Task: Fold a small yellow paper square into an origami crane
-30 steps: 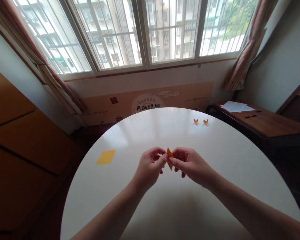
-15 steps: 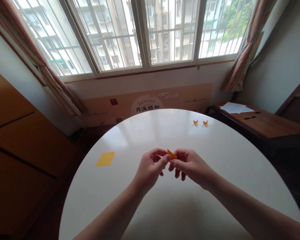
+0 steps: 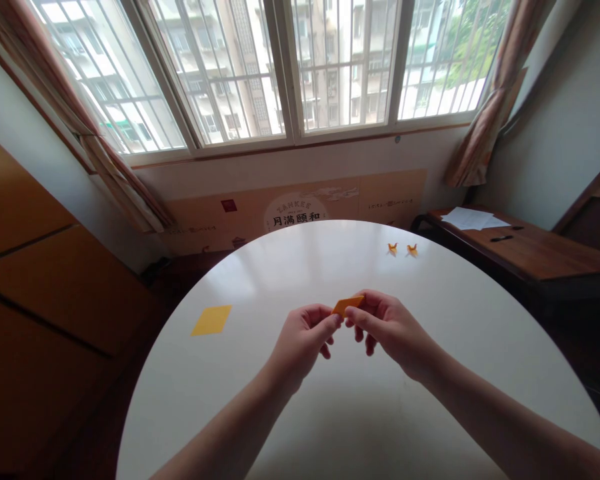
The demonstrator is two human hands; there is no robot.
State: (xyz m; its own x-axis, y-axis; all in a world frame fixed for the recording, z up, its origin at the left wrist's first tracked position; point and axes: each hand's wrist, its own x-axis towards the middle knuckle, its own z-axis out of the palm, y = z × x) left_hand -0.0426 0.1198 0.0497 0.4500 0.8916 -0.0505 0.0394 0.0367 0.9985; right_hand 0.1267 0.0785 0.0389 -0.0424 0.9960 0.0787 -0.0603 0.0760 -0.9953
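A small folded piece of orange paper [image 3: 349, 305] is held up over the white table between my two hands. My left hand [image 3: 307, 337] pinches its left end between thumb and fingers. Gripping its right side, my right hand [image 3: 383, 320] has the thumb pressed on the near face, with the forefinger behind it. The paper's outline is now a slanted four-sided shape; its lower edge is partly covered by my thumbs.
On the round white table [image 3: 280, 267], a flat yellow paper sheet [image 3: 211, 321] lies at the left. Two small folded orange paper birds [image 3: 393, 249] stand near the far right edge. Beyond is a wooden side table [image 3: 540, 247] with white papers [image 3: 473, 218].
The folded paper has turned from a pointed triangle into a wider slanted shape. My right hand has risen slightly, its thumb now higher on the paper. My left hand has barely moved.
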